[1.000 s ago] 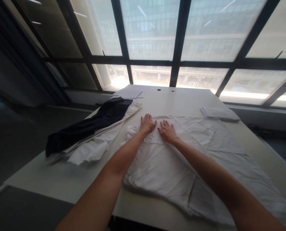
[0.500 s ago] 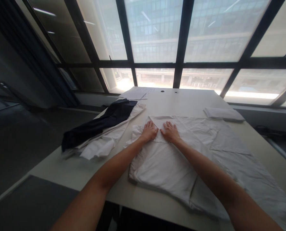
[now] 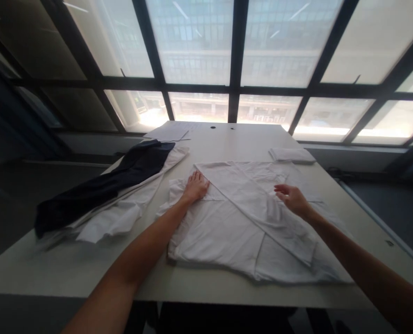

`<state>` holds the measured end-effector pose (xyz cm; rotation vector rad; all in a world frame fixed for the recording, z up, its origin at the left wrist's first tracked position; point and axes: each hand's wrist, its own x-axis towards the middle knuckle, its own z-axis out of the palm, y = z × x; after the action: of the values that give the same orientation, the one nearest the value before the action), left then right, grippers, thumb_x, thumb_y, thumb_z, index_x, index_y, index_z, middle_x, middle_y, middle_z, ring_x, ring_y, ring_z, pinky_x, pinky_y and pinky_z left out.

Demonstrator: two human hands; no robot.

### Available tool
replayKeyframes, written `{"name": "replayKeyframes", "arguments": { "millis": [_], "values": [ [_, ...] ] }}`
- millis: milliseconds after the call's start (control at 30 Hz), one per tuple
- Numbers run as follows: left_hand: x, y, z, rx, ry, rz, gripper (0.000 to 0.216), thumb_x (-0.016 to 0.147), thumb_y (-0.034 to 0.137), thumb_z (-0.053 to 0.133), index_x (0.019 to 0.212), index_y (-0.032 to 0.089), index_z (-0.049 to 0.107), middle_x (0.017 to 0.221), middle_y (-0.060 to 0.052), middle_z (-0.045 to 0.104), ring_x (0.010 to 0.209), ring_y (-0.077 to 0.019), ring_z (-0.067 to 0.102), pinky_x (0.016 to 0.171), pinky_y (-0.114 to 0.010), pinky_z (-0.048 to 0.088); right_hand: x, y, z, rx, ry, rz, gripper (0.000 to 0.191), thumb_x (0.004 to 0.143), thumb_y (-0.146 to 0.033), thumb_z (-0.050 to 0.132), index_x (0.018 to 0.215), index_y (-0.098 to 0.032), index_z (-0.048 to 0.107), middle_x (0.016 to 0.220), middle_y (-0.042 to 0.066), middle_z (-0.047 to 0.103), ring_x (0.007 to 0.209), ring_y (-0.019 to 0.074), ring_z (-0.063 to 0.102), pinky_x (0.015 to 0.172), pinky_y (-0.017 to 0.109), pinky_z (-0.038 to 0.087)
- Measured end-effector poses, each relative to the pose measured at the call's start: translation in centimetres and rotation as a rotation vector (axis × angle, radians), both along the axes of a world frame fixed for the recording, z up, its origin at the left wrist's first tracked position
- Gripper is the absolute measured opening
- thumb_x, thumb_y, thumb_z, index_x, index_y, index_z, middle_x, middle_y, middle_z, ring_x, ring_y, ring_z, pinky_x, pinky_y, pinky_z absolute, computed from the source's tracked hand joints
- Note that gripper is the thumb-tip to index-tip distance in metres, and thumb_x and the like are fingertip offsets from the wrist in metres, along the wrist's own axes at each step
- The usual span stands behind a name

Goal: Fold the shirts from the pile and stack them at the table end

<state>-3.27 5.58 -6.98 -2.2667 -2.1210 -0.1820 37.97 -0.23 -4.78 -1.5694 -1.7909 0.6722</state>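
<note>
A white shirt-like garment (image 3: 223, 232) lies partly folded on the table in front of me. My left hand (image 3: 195, 186) rests flat on its upper left part, fingers stretched out, beside a diagonal folded edge. A long strip that looks like a sleeve (image 3: 279, 227) runs across the top of the garment toward the lower right. Over the garment's right side is my right hand (image 3: 292, 198), its fingers loosely bent and apart. I see no cloth gripped in it; whether its fingertips touch the fabric is unclear.
Left on the white table (image 3: 206, 146) lie dark navy clothing (image 3: 123, 178) and white cloth (image 3: 112, 222). Paper sheets (image 3: 168, 133) are at the far left corner, a folded white cloth (image 3: 291, 155) at the far right. Large windows stand behind the table.
My right hand has moved right, away from my left hand. The garment's right part no longer spreads toward the lower right; a strip now lies diagonally on top. The view has swung right.
</note>
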Motion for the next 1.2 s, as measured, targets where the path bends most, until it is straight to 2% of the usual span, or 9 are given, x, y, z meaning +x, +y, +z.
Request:
{"name": "replayKeyframes", "arguments": {
  "millis": [100,200,333,533,633,767,933,1133,1200],
  "values": [
    [-0.2,0.5,-0.3,0.014,0.016,0.003,0.066,0.105,0.045,0.031,0.155,0.001,0.034,0.163,-0.024,0.029,0.153,-0.0320,0.024,0.124,-0.044,0.020,6.5,-3.4,0.2,-0.156,0.009,-0.161,0.036,0.079,-0.031,0.064,0.108,-0.011,0.073,0.094,0.014,0.076,0.077,0.0218,0.071,0.066,0.031,0.056],
    [-0.4,0.8,-0.5,0.022,0.034,-0.005,0.067,0.105,0.045,0.030,0.154,-0.001,0.034,0.162,-0.025,0.030,0.153,-0.0329,0.024,0.123,-0.045,0.021,8.8,-6.9,-0.2,-0.268,0.039,-0.173,0.039,0.076,-0.038,0.069,0.106,-0.013,0.072,0.089,0.012,0.076,0.071,0.0206,0.069,0.060,0.029,0.052],
    [-0.4,0.8,-0.5,0.029,0.062,-0.011,0.066,0.105,0.044,0.030,0.153,-0.001,0.036,0.161,-0.025,0.032,0.152,-0.0326,0.026,0.122,-0.044,0.023,7.8,-9.5,0.1,-0.358,0.011,-0.149,0.044,0.072,-0.048,0.073,0.100,-0.014,0.072,0.085,0.011,0.076,0.071,0.0205,0.067,0.062,0.028,0.049],
    [-0.2,0.3,0.0,0.034,0.065,-0.006,0.063,0.105,0.044,0.032,0.153,0.004,0.037,0.161,-0.024,0.034,0.152,-0.0321,0.028,0.122,-0.044,0.024,6.4,-10.5,1.1,-0.431,-0.034,-0.056,0.042,0.070,-0.059,0.073,0.073,-0.017,0.070,0.068,0.002,0.068,0.065,0.0165,0.058,0.059,0.026,0.041],
    [-0.1,0.1,0.1,0.013,0.043,-0.003,0.065,0.104,0.045,0.032,0.155,0.004,0.034,0.161,-0.024,0.032,0.152,-0.0329,0.027,0.122,-0.045,0.023,6.5,-11.1,1.1,-0.480,0.110,-0.091,0.041,0.069,-0.058,0.075,0.079,-0.018,0.068,0.068,0.000,0.066,0.063,0.0150,0.058,0.057,0.024,0.042],
    [0.1,0.0,0.2,0.003,0.022,0.012,0.067,0.104,0.045,0.031,0.156,0.002,0.031,0.162,-0.026,0.029,0.153,-0.0330,0.024,0.123,-0.045,0.021,6.6,-12.1,1.3,-0.574,0.333,-0.185,0.043,0.067,-0.051,0.081,0.094,-0.020,0.068,0.074,0.002,0.069,0.067,0.0169,0.063,0.061,0.025,0.049],
    [0.2,0.1,0.4,-0.027,0.003,0.011,0.069,0.104,0.044,0.031,0.156,0.000,0.028,0.163,-0.029,0.025,0.154,-0.0340,0.021,0.122,-0.047,0.019,7.1,-12.8,1.2,-0.564,0.394,-0.257,0.046,0.067,-0.049,0.080,0.102,-0.021,0.069,0.084,0.007,0.075,0.072,0.0219,0.069,0.063,0.029,0.054],
    [-0.1,0.0,0.0,-0.017,-0.027,0.003,0.065,0.104,0.039,0.031,0.155,-0.002,0.030,0.162,-0.029,0.025,0.153,-0.0339,0.022,0.123,-0.047,0.020,8.2,-12.4,-0.7,-0.413,0.095,-0.230,0.058,0.065,-0.060,0.073,0.107,-0.020,0.071,0.068,0.004,0.071,0.062,0.0249,0.067,0.053,0.032,0.048],
    [-0.3,0.3,0.0,0.007,-0.051,0.021,0.063,0.102,0.033,0.033,0.154,-0.002,0.031,0.161,-0.030,0.028,0.153,-0.0337,0.024,0.122,-0.045,0.022,8.4,-12.3,-1.4,-0.339,-0.005,-0.239,0.059,0.063,-0.059,0.073,0.107,-0.020,0.071,0.065,0.005,0.069,0.063,0.0270,0.068,0.055,0.034,0.049]
  ]
}}
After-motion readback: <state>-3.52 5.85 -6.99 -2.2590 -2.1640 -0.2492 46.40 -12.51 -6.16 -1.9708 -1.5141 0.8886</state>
